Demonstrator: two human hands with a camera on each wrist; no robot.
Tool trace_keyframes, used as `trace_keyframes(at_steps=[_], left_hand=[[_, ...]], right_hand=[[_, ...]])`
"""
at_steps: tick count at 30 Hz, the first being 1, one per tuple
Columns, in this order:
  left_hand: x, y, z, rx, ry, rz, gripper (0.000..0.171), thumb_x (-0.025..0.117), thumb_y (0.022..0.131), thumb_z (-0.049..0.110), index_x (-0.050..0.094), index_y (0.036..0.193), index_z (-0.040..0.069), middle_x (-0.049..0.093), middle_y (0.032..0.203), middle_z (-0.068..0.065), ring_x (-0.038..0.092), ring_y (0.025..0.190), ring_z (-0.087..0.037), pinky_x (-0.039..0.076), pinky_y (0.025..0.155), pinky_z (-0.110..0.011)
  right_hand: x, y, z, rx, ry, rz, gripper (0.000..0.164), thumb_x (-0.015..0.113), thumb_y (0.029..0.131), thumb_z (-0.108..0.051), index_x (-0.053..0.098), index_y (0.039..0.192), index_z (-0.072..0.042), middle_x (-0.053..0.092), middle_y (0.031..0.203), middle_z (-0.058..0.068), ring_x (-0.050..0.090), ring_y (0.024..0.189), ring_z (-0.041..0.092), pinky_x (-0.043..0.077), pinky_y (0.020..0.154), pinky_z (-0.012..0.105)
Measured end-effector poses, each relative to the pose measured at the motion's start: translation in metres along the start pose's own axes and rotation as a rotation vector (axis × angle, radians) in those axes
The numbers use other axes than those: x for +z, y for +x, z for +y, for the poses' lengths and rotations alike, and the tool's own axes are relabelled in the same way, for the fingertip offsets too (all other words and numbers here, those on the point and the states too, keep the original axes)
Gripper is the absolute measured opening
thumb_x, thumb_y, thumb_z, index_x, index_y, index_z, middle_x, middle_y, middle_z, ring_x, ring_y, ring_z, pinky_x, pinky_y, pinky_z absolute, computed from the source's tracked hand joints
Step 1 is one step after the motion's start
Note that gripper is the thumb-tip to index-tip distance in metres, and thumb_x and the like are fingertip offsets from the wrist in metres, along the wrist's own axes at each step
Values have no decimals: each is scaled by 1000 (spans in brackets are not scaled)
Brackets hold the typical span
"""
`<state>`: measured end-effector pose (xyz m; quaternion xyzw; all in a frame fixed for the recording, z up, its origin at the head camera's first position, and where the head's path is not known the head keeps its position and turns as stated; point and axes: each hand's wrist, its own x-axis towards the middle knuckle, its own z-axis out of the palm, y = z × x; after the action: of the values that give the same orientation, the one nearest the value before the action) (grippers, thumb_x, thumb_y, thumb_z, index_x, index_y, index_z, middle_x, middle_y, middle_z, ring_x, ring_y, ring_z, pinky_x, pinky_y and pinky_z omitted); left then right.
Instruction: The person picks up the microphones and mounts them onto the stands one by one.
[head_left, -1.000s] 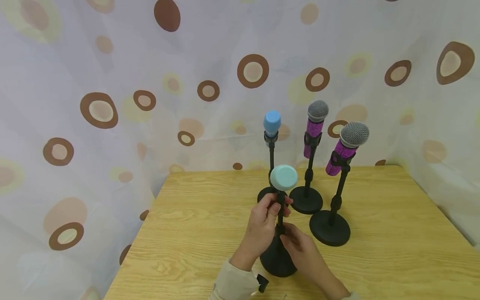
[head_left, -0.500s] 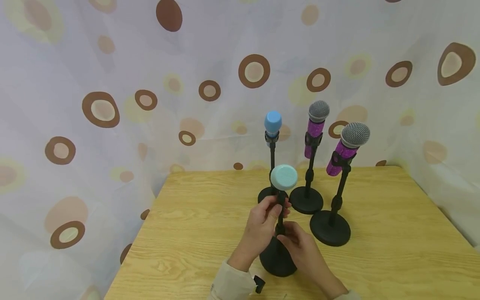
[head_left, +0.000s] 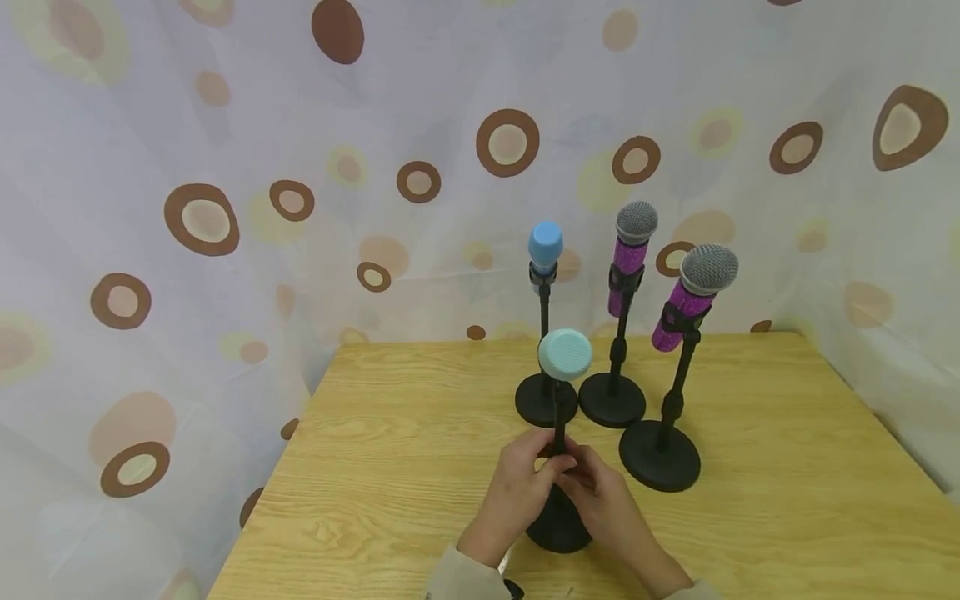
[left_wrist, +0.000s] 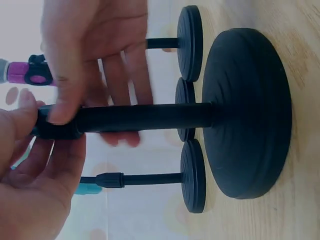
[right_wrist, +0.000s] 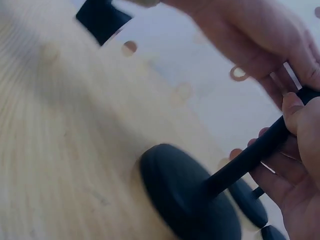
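Note:
A mint-green-headed microphone [head_left: 565,354] tops a black microphone stand [head_left: 559,529] whose round base sits on the wooden table. My left hand [head_left: 516,492] grips the collar partway up the pole, thumb across its front. From the other side, my right hand [head_left: 611,504] holds the same collar, the two hands meeting there. In the left wrist view, the right hand [left_wrist: 95,55] has its thumb on the collar [left_wrist: 57,122] and its fingers behind the pole, and the left hand [left_wrist: 40,185] pinches the collar's end. The right wrist view shows the pole [right_wrist: 245,160] between the hands.
Behind stand a blue microphone [head_left: 545,243] and two purple microphones with silver heads, one farther back [head_left: 636,223] and one nearer right [head_left: 705,271], each on a black stand. A patterned curtain [head_left: 442,83] hangs behind the table [head_left: 390,433].
My left hand has slid down the pole from just below the microphone to the collar, joining the right hand. The right hand, the stand and the other microphones stay about where they were.

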<state>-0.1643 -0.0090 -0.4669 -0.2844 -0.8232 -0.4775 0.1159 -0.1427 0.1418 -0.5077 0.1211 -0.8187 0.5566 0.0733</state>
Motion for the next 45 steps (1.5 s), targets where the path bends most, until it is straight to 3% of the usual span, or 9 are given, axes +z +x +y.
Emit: trace_keyframes(at_steps=[6,12,18,20,26,30,35,39,45], left_hand=[[-1,2,0,-39,-73,-35,8,64,95,18,68,100,16,71,101,3,66,94,-4,55,82,-19],[-3,4,-13,-176,-341,-157,15,58,97,21,70,103,14,71,98,-7,58,69,-31,52,58,-25],[-5,7,-28,-138,-472,-253,23,55,98,21,68,107,4,70,103,-19,65,92,-13,55,86,-28],[-5,6,-29,-148,-481,-254,23,55,98,21,68,107,5,70,104,-18,64,94,-8,54,88,-27],[1,-2,-10,-217,-346,-125,20,61,96,26,70,110,15,73,107,-2,66,89,-6,56,77,-24],[7,-6,2,-232,-193,-29,20,69,92,26,69,109,16,73,103,3,67,95,-2,55,85,-19],[10,-10,4,-328,-234,23,23,76,86,28,70,105,17,73,96,6,67,87,-1,54,81,-19],[9,-9,0,-299,-234,0,15,73,88,29,70,101,21,72,94,8,67,87,-1,54,80,-19],[2,-3,-8,-175,-201,-124,15,63,94,32,68,103,21,72,98,5,66,90,0,54,80,-20]], right_hand=[[11,-5,16,-2,-119,30,29,66,93,-4,63,121,-13,74,106,-1,71,99,15,58,83,24],[14,-6,21,3,-112,17,32,67,92,-2,62,121,-13,74,106,0,71,99,15,58,82,23],[14,-6,22,1,-107,11,69,67,90,2,38,152,-8,74,112,7,72,100,19,58,81,22],[15,-7,23,-2,-107,12,64,67,90,1,43,149,-7,75,109,6,72,98,16,58,80,21],[15,-9,24,8,-103,29,34,67,92,-2,62,123,-12,74,105,1,72,96,14,58,81,22],[18,-9,26,26,-111,43,31,65,93,0,62,123,-6,74,109,8,73,99,22,59,80,27],[21,-12,27,44,-133,39,33,66,92,-1,62,125,-5,75,107,6,73,98,21,58,81,25],[21,-12,27,-1,-148,48,37,67,91,0,62,126,-10,75,108,1,72,98,17,58,82,23],[17,-8,28,-73,-157,42,57,66,91,1,48,145,-5,68,126,14,71,105,25,60,83,29]])
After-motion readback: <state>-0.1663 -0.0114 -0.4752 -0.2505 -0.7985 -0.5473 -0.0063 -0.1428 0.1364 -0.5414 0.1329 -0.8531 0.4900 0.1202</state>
